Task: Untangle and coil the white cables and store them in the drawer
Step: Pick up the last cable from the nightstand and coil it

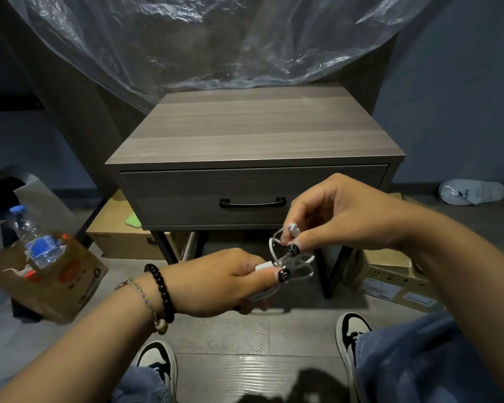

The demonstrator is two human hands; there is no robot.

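Grey wood-grain floor (239, 338) and a dim blue wall frame the head view, with crinkled clear plastic sheeting (186, 45) draped behind a grey wooden nightstand (256, 126). Its single drawer (186, 196), fitted with a black handle (252, 202), is shut, and the top is bare. Foreground: the left hand (216, 282) grips a white plug and a bunch of the white cables (291, 260) between curled fingers and thumb; the right hand (341, 216), just above, pinches another white connector with fingertips, loops of cable hanging between the two hands. The bundle sits below and in front of the drawer front, partly covering the right-hand black leg of the stand. Left of the stand, a brown paper bag (58, 283) holds a water bottle (37, 239); cardboard boxes (128, 237) lie beneath and to the right of the stand. A white slipper (472, 191) rests at far right. Two black-and-white shoes (351, 333) stand on open floor below the hands.
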